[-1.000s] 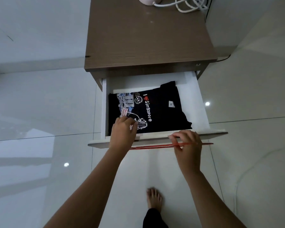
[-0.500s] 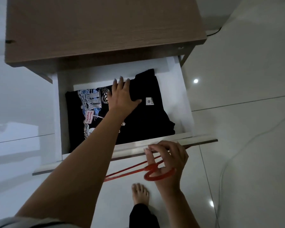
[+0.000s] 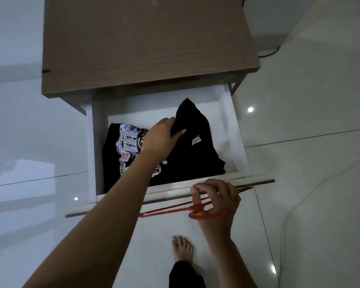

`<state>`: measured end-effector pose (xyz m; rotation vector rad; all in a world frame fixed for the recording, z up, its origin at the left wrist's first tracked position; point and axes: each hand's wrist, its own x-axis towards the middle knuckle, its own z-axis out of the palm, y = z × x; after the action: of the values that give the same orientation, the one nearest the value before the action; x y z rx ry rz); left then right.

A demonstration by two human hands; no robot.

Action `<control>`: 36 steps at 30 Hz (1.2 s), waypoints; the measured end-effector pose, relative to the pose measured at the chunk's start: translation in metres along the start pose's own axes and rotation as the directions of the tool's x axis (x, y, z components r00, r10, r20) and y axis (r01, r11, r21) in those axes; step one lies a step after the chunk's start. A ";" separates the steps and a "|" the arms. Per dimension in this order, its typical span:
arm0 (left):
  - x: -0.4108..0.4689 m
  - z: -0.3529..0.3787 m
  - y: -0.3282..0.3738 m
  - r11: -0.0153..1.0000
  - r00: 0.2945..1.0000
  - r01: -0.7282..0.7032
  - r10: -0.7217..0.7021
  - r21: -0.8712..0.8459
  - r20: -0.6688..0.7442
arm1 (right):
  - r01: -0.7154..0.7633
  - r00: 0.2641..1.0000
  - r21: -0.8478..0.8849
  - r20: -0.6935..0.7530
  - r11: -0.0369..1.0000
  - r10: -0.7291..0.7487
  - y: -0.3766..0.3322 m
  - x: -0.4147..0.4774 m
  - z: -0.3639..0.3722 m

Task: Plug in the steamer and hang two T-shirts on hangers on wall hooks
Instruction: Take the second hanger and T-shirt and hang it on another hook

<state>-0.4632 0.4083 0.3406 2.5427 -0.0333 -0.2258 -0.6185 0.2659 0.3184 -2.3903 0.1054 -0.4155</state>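
Note:
A folded black T-shirt with a white and blue print lies in the open white drawer of a brown bedside table. My left hand is inside the drawer, fingers pinched on the shirt's upper fold, which rises into a peak. My right hand hovers just in front of the drawer's front panel and holds a thin red hanger by its hook end, the hanger lying nearly flat. The steamer is out of view.
Glossy white floor tiles surround the table. A black cable runs on the floor behind the table at the right. A white cord trails along the floor at the right. My bare foot stands below the drawer.
My left hand went from lying flat on the shirt to pinching its upper fold and lifting it. The right hand with the hanger has stayed in front of the drawer.

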 end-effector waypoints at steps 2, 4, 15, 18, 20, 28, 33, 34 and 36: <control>-0.017 -0.015 0.007 0.988 1.000 -0.009 0.008 -0.152 -0.006 | -0.054 0.996 0.002 0.066 0.999 0.054 -0.007 0.003 -0.007; -0.037 -0.035 0.015 0.951 0.999 0.028 -0.023 -0.308 0.022 | -0.120 0.988 0.099 0.109 0.988 0.109 -0.017 0.009 -0.018; -0.152 -0.226 0.103 0.717 0.996 -0.049 0.084 -0.696 0.017 | -0.079 0.994 0.414 0.105 0.907 0.038 -0.166 0.066 -0.142; -0.170 -0.290 0.136 0.689 0.992 -0.103 0.120 -0.717 -0.026 | -0.009 0.995 0.449 0.094 0.894 -0.037 -0.213 0.090 -0.186; -0.178 -0.325 0.156 0.676 0.988 -0.132 0.146 -0.725 -0.043 | 0.017 0.988 0.430 0.130 0.903 -0.080 -0.238 0.109 -0.208; -0.192 -0.471 0.248 0.654 0.951 -0.304 0.249 -0.693 -0.182 | 0.285 0.942 0.365 0.063 0.886 -0.329 -0.343 0.200 -0.298; -0.191 -0.540 0.285 0.635 0.914 -0.404 0.248 -0.658 -0.322 | 0.365 0.908 0.366 0.060 0.856 -0.414 -0.403 0.243 -0.349; -0.191 -0.552 0.290 0.647 0.901 -0.429 0.257 -0.630 -0.350 | 0.368 0.902 0.388 0.070 0.845 -0.425 -0.414 0.249 -0.359; -0.187 -0.567 0.289 0.703 0.878 -0.462 0.276 -0.541 -0.391 | 0.362 0.892 0.435 0.095 0.825 -0.442 -0.428 0.260 -0.370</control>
<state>-0.5444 0.4940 0.9934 1.8185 -0.3142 0.2614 -0.5090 0.3060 0.9298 -2.0093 -0.5415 -0.3540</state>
